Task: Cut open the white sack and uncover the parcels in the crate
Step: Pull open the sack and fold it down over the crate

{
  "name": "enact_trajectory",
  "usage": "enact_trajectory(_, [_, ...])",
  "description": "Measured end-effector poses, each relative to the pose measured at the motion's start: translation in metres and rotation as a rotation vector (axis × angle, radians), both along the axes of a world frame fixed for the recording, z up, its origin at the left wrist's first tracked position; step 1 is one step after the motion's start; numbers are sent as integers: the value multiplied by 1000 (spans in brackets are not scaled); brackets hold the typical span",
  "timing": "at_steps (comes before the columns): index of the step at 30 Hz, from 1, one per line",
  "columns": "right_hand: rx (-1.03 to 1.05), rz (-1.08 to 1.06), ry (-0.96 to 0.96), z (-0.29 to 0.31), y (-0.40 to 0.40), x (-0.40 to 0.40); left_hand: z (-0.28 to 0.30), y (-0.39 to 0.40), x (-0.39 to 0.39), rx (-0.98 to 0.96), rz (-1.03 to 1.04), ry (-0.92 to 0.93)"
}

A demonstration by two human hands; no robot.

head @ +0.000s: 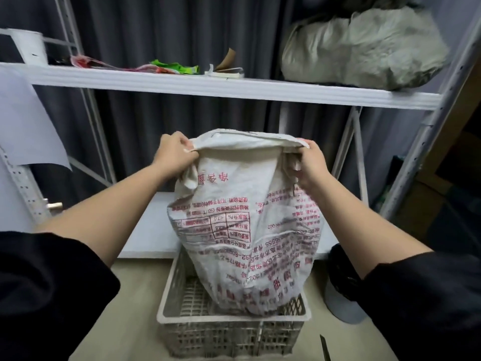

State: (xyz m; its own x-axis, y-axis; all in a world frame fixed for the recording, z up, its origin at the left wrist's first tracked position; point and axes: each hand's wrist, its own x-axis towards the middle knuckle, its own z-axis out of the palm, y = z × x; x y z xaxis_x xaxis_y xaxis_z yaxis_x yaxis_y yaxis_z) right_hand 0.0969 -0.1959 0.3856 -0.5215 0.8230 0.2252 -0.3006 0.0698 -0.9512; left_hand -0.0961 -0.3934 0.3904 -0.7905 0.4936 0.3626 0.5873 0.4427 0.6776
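A white woven sack printed with red text stands upright in a grey lattice plastic crate on the floor. My left hand grips the sack's top edge at its left corner. My right hand grips the top edge at the right corner. The top hem is stretched between both hands. The sack's contents are hidden and no parcels show. A dark blade tip lies on the floor right of the crate.
A white metal shelf runs across above the sack, carrying a bulky grey sack, a book and colourful wrappers. Dark curtains hang behind. A black-lined bin stands right of the crate. A lower shelf board lies behind the crate.
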Motion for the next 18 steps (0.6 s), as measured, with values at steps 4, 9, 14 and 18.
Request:
enact_trajectory(4, [-83,-6,-1,-8,4,-4,14,4,8,137,-313,-493])
enact_trajectory(9, [-122,189,30,-29,1,-1,-11,17,17,-121,-324,-566])
enact_trajectory(14, [-168,594,-95,-31,-7,26,-65,46,46,-222,-407,-478])
enact_trajectory(18, [321,393,-686,-20,-2,36,-82,59,46,-145,-175,-192])
